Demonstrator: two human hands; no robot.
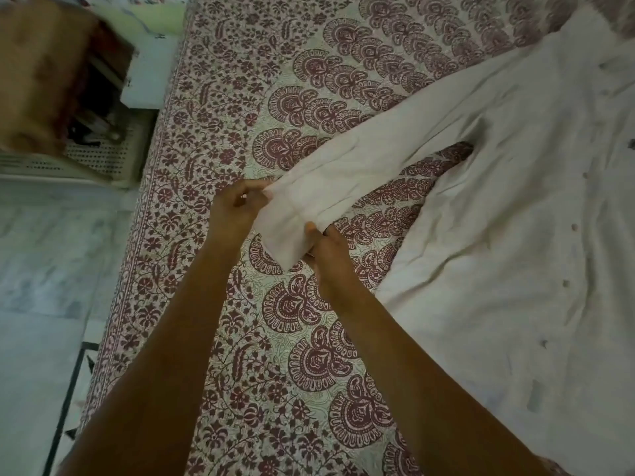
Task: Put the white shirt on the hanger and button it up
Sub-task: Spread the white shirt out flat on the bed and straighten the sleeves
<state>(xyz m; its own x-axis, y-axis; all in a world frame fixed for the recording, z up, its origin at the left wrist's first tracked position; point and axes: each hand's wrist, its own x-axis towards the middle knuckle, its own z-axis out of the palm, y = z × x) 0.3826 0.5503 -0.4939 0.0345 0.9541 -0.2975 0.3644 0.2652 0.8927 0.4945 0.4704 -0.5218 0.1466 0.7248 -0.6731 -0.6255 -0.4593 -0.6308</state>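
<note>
The white shirt [498,207] lies spread flat on the bed at the right, front up, with a row of small buttons down its placket. One long sleeve [360,166] stretches out to the left. My left hand [235,209] pinches the far corner of the sleeve's cuff. My right hand [324,247] grips the near edge of the same cuff, thumb on top. The cuff is lifted slightly off the bed between both hands. No hanger is in view.
A bedspread [275,97] with a maroon paisley and floral print covers the bed. The bed's left edge runs beside a pale marble floor [44,269]. A brown wooden piece of furniture [44,73] and a white perforated panel [99,156] stand at the top left.
</note>
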